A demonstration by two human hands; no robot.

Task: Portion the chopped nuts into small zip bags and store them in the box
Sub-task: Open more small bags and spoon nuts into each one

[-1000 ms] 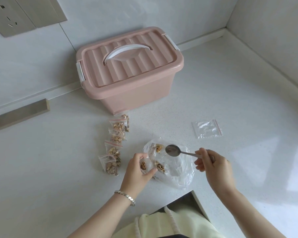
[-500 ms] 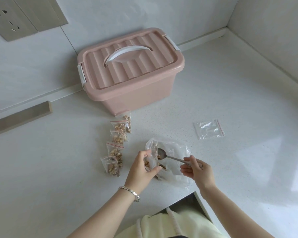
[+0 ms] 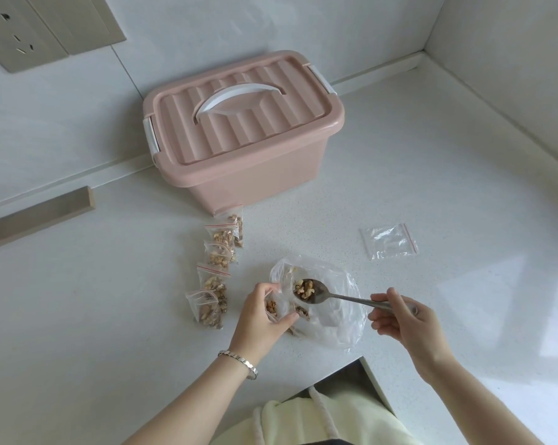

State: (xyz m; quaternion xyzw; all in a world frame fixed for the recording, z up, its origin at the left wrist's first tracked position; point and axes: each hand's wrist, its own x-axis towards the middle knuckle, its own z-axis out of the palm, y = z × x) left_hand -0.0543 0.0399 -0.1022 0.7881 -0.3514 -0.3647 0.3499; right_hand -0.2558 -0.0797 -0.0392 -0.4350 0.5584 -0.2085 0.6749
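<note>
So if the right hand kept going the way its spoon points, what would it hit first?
Probably the large clear bag, lying under the spoon the right hand holds; beyond it, the small zip bag the left hand holds. Height is unclear.

White speckled counter [image 3: 431, 175], tiled wall corner, wall socket [image 3: 17, 36], daylight patches.

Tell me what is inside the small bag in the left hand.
Chopped nuts show through the small bag, which the left hand pinches open. The hand covers part of the bag, so how full it is cannot be seen.
</note>
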